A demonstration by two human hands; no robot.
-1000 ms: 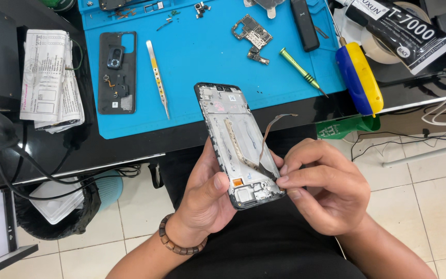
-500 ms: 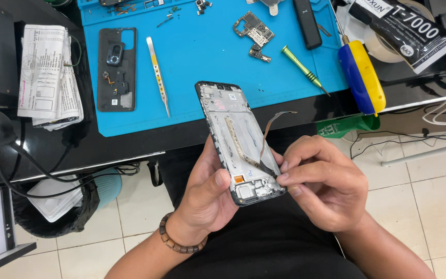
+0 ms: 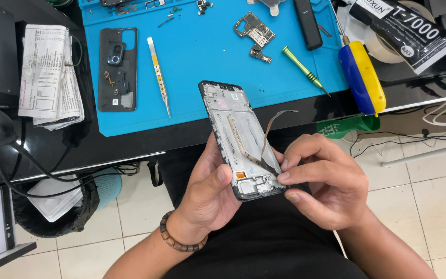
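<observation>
My left hand (image 3: 210, 194) grips an opened phone frame (image 3: 239, 135) from below and the left, inner side up, thumb on its lower edge. My right hand (image 3: 321, 178) pinches a thin brown flex cable (image 3: 270, 129) where it meets the frame's lower right edge. The cable's free end curls up and to the right above the frame. A beaded bracelet (image 3: 177, 238) circles my left wrist.
Behind the frame lies a blue work mat (image 3: 202, 67) with a black back cover (image 3: 117, 70), tweezers (image 3: 158, 75), a circuit board (image 3: 255, 32), a green screwdriver (image 3: 303, 67) and a black bar (image 3: 307, 23). A yellow-blue tool (image 3: 362, 77) and glue tube (image 3: 403, 31) sit right; papers (image 3: 50, 72) left.
The view has shifted slightly. My right fingers have edged along the flex cable at the frame's lower right; the left hand's grip is unchanged.
</observation>
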